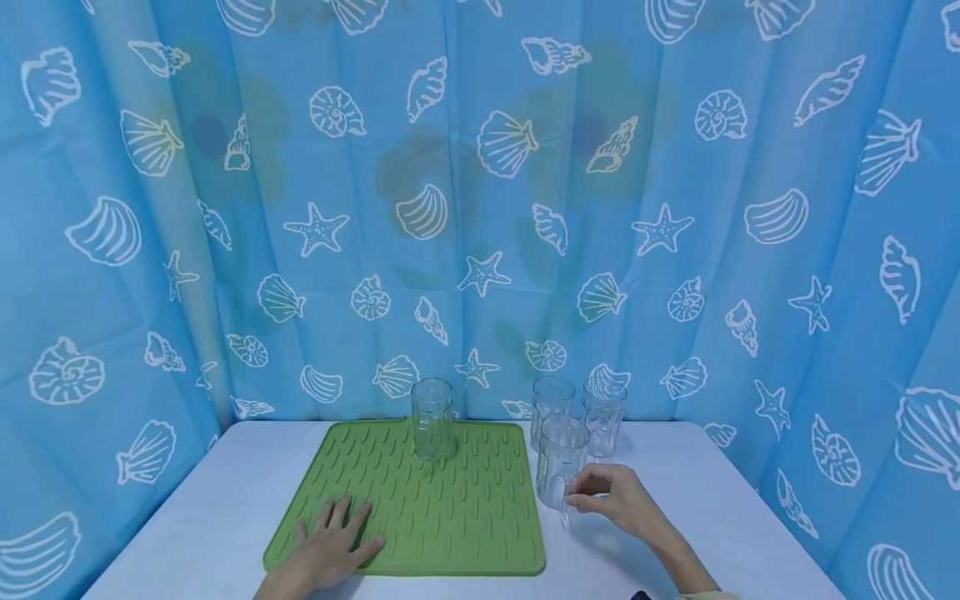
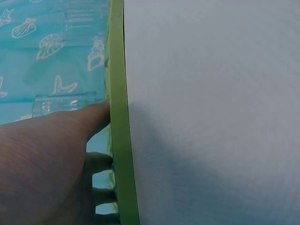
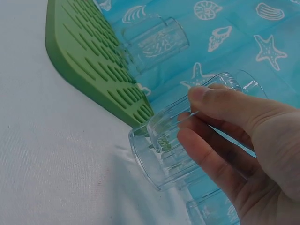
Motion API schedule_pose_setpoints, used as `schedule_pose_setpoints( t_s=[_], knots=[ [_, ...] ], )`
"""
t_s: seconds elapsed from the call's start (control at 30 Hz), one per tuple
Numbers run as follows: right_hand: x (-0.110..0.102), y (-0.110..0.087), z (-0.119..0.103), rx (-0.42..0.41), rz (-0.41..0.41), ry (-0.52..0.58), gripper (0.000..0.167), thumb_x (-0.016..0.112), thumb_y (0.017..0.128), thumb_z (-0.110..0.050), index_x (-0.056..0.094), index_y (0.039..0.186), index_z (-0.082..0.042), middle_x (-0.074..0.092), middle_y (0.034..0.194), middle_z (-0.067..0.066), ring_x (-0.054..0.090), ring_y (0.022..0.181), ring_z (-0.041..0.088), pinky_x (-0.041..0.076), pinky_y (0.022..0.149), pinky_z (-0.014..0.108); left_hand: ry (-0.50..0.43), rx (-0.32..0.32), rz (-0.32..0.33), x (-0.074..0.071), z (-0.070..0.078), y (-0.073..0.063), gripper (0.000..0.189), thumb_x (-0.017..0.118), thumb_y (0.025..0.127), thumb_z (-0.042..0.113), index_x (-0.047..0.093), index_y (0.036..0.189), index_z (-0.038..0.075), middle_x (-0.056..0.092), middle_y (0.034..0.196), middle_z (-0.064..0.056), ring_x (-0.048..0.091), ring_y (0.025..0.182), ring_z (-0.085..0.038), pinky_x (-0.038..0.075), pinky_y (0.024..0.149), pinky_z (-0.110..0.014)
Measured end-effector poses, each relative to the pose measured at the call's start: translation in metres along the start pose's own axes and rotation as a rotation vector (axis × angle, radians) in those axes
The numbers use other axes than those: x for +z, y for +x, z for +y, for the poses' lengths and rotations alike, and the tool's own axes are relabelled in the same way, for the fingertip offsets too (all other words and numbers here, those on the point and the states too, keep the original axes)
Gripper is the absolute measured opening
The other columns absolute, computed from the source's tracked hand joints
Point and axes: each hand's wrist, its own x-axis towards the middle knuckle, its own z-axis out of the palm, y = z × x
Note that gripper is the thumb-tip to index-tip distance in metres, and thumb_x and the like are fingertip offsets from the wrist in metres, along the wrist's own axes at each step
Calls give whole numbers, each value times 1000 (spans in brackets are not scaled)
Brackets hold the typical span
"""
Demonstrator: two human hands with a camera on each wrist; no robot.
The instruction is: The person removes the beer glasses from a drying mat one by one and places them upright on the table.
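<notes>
My right hand (image 1: pixel 611 500) pinches the handle of a clear glass mug (image 1: pixel 557 467) that stands upright beside the right edge of a green ridged drying mat (image 1: pixel 457 537). In the right wrist view, the thumb and fingertips meet at that mug's handle (image 3: pixel 176 101). My left hand (image 1: pixel 326 550) rests on the mat's front left part with its fingers spread. Another glass mug (image 1: pixel 432 429) stands upright on the far part of the mat. Right behind the held mug are a second (image 1: pixel 552 400) and a third glass mug (image 1: pixel 606 417), both upright.
A white table (image 1: pixel 675 483) lies under the mat and mugs. Along its back edge hangs a blue curtain (image 1: pixel 480 208) with white shells and starfish, close behind the rear mugs. The mat's raised rim (image 2: pixel 123 140) shows in the left wrist view.
</notes>
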Motion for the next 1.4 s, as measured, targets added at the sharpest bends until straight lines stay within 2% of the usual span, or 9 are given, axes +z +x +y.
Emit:
schedule_pose_setpoints(
  t_s=[0.2, 0.37, 0.5, 0.63, 0.8, 0.97, 1.07, 1.23, 1.4],
  knots=[
    [-2, 1, -1, 6, -15, -22, 18, 75, 87, -26, 71, 94, -10, 74, 91, 7, 71, 82, 7, 60, 67, 26, -8, -2, -2, 0, 0, 0, 82, 48, 92, 67, 36, 152, 13, 24, 158, -27, 16, 145, -54, 7, 104, -83],
    [-3, 0, -10, 34, 5, -91, 18, 75, 87, -24, 68, 92, -8, 72, 89, 6, 68, 79, 6, 57, 63, 23, -8, 0, -6, 0, -1, 0, 82, 47, 92, 67, 36, 153, 13, 24, 158, -27, 15, 145, -54, 7, 104, -82],
    [-4, -1, -10, 62, 43, -112, 25, 76, 85, -31, 65, 88, -9, 68, 81, 3, 65, 71, 8, 58, 61, 30, -15, -1, -9, 0, -1, 0, 82, 47, 92, 67, 35, 153, 13, 23, 158, -27, 15, 145, -54, 7, 104, -82],
    [-5, -1, -14, 68, 75, -130, 30, 76, 85, -37, 63, 83, -10, 66, 75, 2, 65, 66, 16, 58, 59, 33, -13, -3, -7, 0, -1, 0, 82, 47, 92, 67, 36, 153, 13, 23, 158, -26, 15, 145, -53, 7, 104, -82],
    [-7, -2, -28, 42, 81, -116, 28, 73, 88, -38, 67, 84, -11, 67, 72, 5, 66, 66, 26, 57, 55, 32, -4, 0, 3, 0, 0, -1, 82, 48, 92, 67, 37, 152, 12, 25, 157, -27, 15, 145, -54, 7, 104, -83],
    [-3, -2, -51, -24, 61, -83, 24, 69, 91, -35, 73, 91, -12, 70, 76, 11, 66, 62, 16, 55, 49, 33, 10, 1, 3, 0, -1, -1, 82, 47, 92, 67, 37, 152, 12, 24, 158, -27, 16, 145, -54, 8, 104, -82],
    [4, 0, -65, -82, 35, -69, 22, 68, 93, -34, 74, 93, -13, 70, 77, 10, 66, 61, 14, 55, 47, 32, 10, 3, -1, 0, -1, 0, 82, 46, 93, 67, 36, 152, 12, 24, 158, -26, 16, 145, -53, 8, 104, -82],
    [21, 4, -81, -160, -57, -40, 18, 66, 94, -32, 74, 96, -16, 71, 78, 8, 68, 63, 17, 57, 49, 33, 10, 9, -1, 0, -2, 0, 81, 45, 93, 67, 36, 152, 13, 24, 158, -26, 15, 145, -53, 8, 104, -83],
    [45, 16, -89, -189, -137, -46, 17, 65, 94, -32, 74, 97, -18, 72, 78, 2, 65, 60, 5, 58, 51, 33, 20, -4, -10, 3, -4, 2, 83, 44, 92, 69, 35, 153, 14, 24, 159, -24, 16, 146, -52, 7, 105, -82]
  ],
)
